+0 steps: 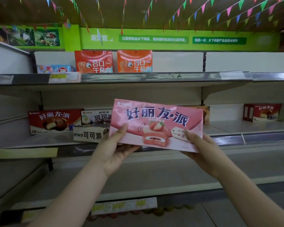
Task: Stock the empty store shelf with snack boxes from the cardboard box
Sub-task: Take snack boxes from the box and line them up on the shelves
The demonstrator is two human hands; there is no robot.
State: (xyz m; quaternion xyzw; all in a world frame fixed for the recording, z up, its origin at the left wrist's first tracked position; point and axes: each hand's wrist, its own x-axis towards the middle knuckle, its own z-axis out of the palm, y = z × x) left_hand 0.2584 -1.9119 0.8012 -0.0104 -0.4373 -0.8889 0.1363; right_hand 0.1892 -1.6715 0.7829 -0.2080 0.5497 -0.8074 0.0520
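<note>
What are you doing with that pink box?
A person is stocking a store shelf. Both hands, the left hand and the right hand, hold a pink box by its bottom corners, up in front of the middle shelf. It is not set down yet. A red box and two cocoa boxes already sit on that shelf to the left, and another red box stands far right.

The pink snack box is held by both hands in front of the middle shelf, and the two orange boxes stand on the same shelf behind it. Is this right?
Not quite. The head view shows the two orange boxes on the top shelf, one level above. The rest holds: the left hand and right hand hold the pink snack box in front of the middle shelf.
</note>
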